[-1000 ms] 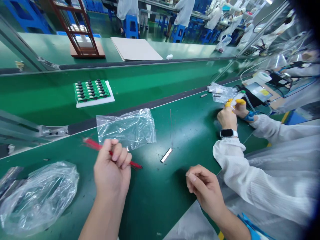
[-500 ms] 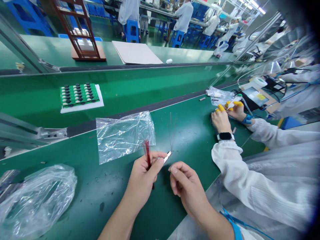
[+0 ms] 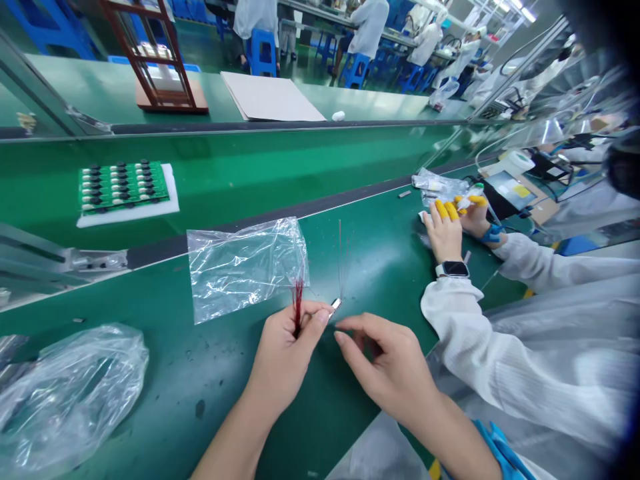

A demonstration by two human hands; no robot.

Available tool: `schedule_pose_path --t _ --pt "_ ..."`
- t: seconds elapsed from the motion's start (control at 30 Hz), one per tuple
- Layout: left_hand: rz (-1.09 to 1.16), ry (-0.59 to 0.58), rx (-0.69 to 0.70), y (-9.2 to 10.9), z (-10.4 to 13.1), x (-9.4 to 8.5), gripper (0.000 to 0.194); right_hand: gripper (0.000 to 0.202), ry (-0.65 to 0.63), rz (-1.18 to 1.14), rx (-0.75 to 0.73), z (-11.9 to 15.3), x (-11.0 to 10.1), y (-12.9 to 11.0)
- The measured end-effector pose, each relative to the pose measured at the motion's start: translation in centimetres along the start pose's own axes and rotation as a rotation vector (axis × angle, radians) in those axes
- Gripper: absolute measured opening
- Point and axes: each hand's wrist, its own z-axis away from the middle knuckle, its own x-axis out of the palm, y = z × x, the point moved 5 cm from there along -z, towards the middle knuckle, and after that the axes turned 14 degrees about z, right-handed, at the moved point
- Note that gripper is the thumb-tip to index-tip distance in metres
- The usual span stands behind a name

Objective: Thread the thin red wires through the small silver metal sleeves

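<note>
My left hand [image 3: 283, 353] pinches the little silver piece [image 3: 336, 306] over the green table [image 3: 230, 393] and holds the red wires [image 3: 298, 303], while my right hand [image 3: 390, 360] is just beside it, finger and thumb a bit apart.

Blue stools [image 3: 263, 43] stand on a green floor [image 3: 309, 71] along a workbench [image 3: 327, 16], with what seem strip lights [image 3: 528, 14] at upper right.

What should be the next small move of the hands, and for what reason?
Probably pinch the small silvery part with the right hand: it looks empty and sits close by, while the left hand holds that part plus red strands.
</note>
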Motion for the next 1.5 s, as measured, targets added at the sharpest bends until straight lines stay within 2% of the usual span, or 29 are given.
schedule_pose_path --t 0.1,0.2,0.27,0.37,0.43,0.53,0.67,0.77,0.93,1.03,1.23,1.4,1.5 --pt "0.002 -0.019 -0.015 -0.2 0.0 0.2 0.027 0.013 -0.020 0.069 -0.039 -0.5 0.0 -0.8" --pt "0.059 -0.009 -0.022 -0.3 0.1 0.2 0.027 0.014 -0.036 -0.048 -0.007 -0.6 0.3 -0.2" --pt "0.182 0.045 -0.030 -0.2 0.2 0.0 0.030 0.014 0.034 -0.267 0.105 -0.3 0.6 1.5" --pt "0.450 0.181 -0.042 -0.1 0.1 -0.8 0.029 0.016 0.212 -0.571 0.324 0.4 1.4 5.2" --pt "0.581 0.261 -0.060 0.0 0.0 -1.2 0.022 0.017 0.223 -0.652 0.390 0.5 2.4 6.8" --pt "0.663 0.332 -0.099 -0.1 -0.2 -1.6 0.016 0.016 0.146 -0.611 0.359 0.0 3.2 7.3" --pt "0.636 0.346 -0.137 -0.4 -0.4 -1.7 0.014 0.011 0.128 -0.506 0.259 -1.2 2.8 6.6" --pt "0.537 0.279 -0.174 -1.0 -0.4 -1.2 0.021 0.010 0.100 -0.619 0.245 -1.4 2.8 6.2" --pt "0.296 -0.044 -0.261 -2.6 0.1 1.0 0.034 0.012 0.000 -1.044 0.366 -0.5 4.4 4.6" --pt "0.210 -0.166 -0.244 -2.8 0.3 1.8 0.033 0.011 -0.034 -1.168 0.412 -0.1 5.1 3.6" --pt "0.164 -0.158 -0.218 -2.1 0.4 1.5 0.029 0.013 -0.037 -1.106 0.383 -0.1 4.9 3.5" --pt "0.132 -0.099 -0.244 -2.4 0.3 1.4 0.029 0.017 -0.072 -0.819 0.234 -0.8 3.0 3.9" --pt "0.235 0.004 -0.285 -2.7 0.2 1.0 0.034 0.017 -0.016 -0.619 0.186 -1.5 2.0 4.7"
